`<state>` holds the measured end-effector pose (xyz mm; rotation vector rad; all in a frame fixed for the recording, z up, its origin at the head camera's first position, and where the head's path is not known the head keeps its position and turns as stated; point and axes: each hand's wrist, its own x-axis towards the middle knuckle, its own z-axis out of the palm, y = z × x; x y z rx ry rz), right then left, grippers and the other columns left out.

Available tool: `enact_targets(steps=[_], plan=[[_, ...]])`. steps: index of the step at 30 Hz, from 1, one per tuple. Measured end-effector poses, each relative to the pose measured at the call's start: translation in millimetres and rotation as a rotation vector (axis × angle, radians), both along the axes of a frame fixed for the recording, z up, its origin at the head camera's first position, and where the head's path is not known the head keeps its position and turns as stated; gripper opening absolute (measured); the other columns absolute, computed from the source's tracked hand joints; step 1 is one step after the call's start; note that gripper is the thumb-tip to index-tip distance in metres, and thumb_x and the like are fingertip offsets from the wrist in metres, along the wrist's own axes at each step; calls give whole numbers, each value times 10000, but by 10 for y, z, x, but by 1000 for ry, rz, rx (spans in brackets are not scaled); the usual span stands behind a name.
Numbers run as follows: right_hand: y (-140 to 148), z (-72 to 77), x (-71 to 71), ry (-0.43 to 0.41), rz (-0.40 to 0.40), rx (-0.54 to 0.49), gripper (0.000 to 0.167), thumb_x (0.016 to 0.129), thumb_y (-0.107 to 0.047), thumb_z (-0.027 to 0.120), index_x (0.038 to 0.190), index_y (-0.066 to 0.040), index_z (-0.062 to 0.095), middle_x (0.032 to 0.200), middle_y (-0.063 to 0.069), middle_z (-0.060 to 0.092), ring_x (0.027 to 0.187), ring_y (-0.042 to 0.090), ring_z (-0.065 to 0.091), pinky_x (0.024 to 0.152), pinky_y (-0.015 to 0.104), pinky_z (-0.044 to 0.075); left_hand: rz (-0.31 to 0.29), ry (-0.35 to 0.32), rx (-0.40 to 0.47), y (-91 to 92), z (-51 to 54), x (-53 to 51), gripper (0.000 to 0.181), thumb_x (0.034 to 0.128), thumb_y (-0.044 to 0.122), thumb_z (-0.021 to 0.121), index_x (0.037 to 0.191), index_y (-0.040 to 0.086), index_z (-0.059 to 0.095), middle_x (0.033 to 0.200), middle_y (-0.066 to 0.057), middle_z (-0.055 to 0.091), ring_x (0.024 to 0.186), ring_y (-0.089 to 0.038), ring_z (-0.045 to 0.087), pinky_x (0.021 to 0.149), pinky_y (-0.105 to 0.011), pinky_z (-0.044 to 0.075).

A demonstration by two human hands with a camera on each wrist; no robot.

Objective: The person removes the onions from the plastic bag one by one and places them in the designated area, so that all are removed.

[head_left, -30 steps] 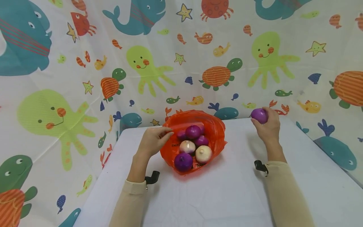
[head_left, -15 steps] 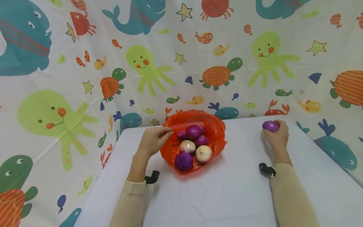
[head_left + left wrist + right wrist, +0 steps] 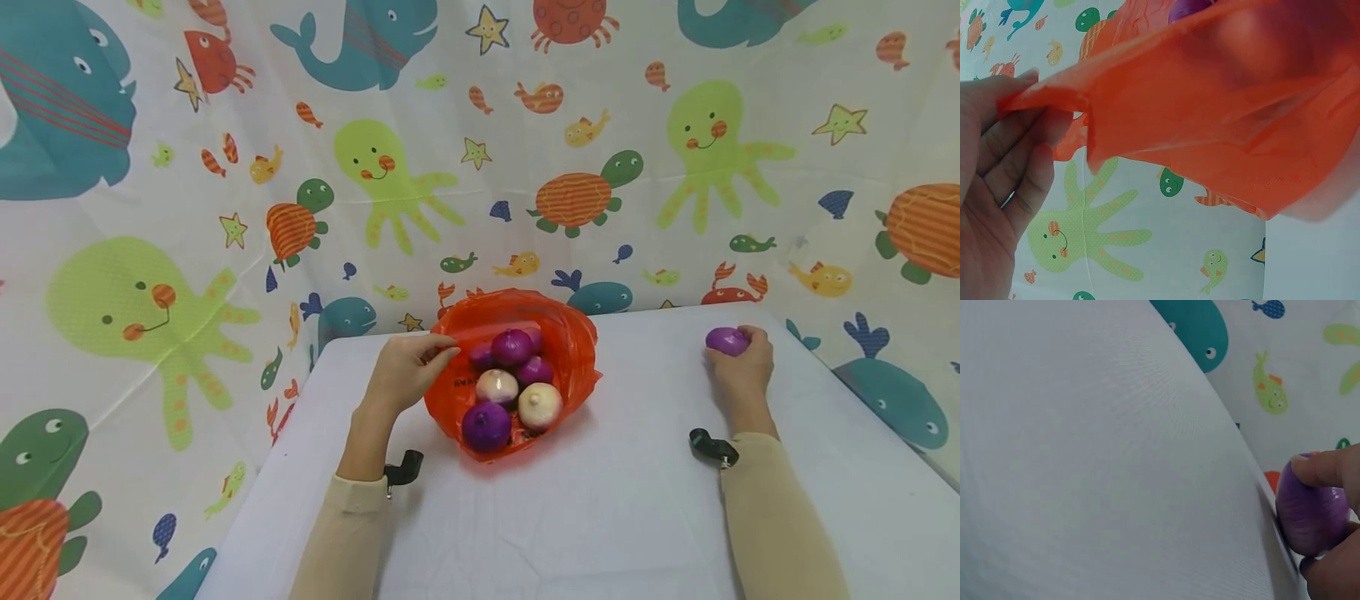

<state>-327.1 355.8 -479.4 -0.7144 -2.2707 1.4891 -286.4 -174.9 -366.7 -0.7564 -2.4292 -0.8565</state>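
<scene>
At the table's back right, the right hand (image 3: pixel 744 372) grips a purple onion (image 3: pixel 727 341); in the right wrist view the onion (image 3: pixel 1311 509) sits between thumb and fingers, close to the tabletop. The left hand (image 3: pixel 406 372) pinches the left rim of a red plastic bag (image 3: pixel 576 354). Seen from the left wrist, the bag's edge (image 3: pixel 1047 94) lies between the thumb and fingers of that hand (image 3: pixel 1004 162). Inside the open bag are several purple onions (image 3: pixel 486 427) and two pale ones (image 3: pixel 540 406).
A white cloth covers the table (image 3: pixel 570 533). Behind and to the left hangs a curtain (image 3: pixel 480 100) printed with sea animals. Each wrist carries a small black camera, at left (image 3: pixel 405 468) and at right (image 3: pixel 712 447).
The right hand has moved right and down toward the tabletop with the purple onion in its grip. The left hand and the bag have stayed in place.
</scene>
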Motion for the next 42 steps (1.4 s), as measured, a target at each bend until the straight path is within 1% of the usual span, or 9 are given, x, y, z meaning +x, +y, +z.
enact_targets(steps=[4, 9, 12, 17, 21, 24, 32, 37, 42], plan=[[13, -15, -5, 9, 2, 21, 788, 1008, -176, 660, 1648, -125, 203, 1705, 197, 194, 1586, 409, 193, 1260, 620, 231, 2, 0, -1, 3, 8, 11, 163, 939, 162, 790, 1096, 131, 821, 797, 7, 731, 673, -121, 575, 622, -233, 555], [29, -42, -4, -6, 42, 75, 836, 1019, -168, 642, 1680, -161, 130, 1744, 198, -9, 1610, 442, 36, 1267, 643, 152, 3, -11, -5, 2, 23, 31, 173, 951, 194, 779, 1108, 132, 817, 800, 3, 732, 678, -123, 578, 630, -230, 558], [26, -41, 3, -5, 63, 102, 854, 1015, -180, 647, 1681, -156, 112, 1736, 210, -81, 1607, 453, -21, 1272, 642, 112, 5, -16, -5, 2, 28, 35, 175, 952, 197, 778, 1110, 134, 817, 807, 2, 736, 682, -125, 582, 635, -232, 562], [-7, -6, 3, 5, 69, 130, 862, 1001, -163, 658, 1677, -131, 124, 1732, 225, -81, 1606, 454, -23, 1272, 640, 111, 10, -25, 0, -2, 24, 32, 170, 948, 179, 782, 1108, 135, 818, 811, 4, 737, 681, -128, 581, 632, -235, 561], [-18, 7, -1, -13, 58, 143, 818, 1018, -165, 639, 1672, -117, 151, 1736, 228, -23, 1606, 457, 15, 1258, 659, 150, 6, -25, 2, -8, 26, 34, 170, 952, 182, 778, 1110, 132, 817, 822, 5, 743, 683, -129, 579, 635, -232, 561], [-4, -5, 0, -19, 44, 135, 778, 1031, -157, 621, 1668, -113, 177, 1736, 226, 27, 1604, 457, 48, 1253, 662, 172, 7, -26, 2, -11, 27, 32, 169, 953, 186, 777, 1109, 134, 817, 826, 7, 745, 684, -129, 578, 637, -230, 562], [47, -18, -8, -14, -5, 115, 759, 1049, -162, 585, 1673, -128, 155, 1742, 200, 42, 1608, 432, 74, 1246, 657, 203, 15, -14, 8, 0, 22, 32, 163, 938, 154, 790, 1097, 132, 819, 824, 11, 742, 679, -128, 575, 633, -233, 566], [59, -20, -11, -4, -29, 126, 797, 1034, -185, 608, 1678, -151, 140, 1746, 189, -32, 1618, 416, 3, 1261, 643, 170, 13, -13, 7, 5, 30, 41, 163, 939, 159, 790, 1097, 130, 820, 835, 7, 747, 688, -128, 583, 645, -237, 574], [1, 70, -41, 52, -56, 173, 815, 1023, -229, 626, 1681, -184, 146, 1753, 139, -88, 1623, 369, -85, 1277, 623, 127, 16, -20, -5, 2, 31, 35, 169, 946, 177, 783, 1106, 135, 818, 841, -2, 747, 697, -132, 582, 653, -240, 571]])
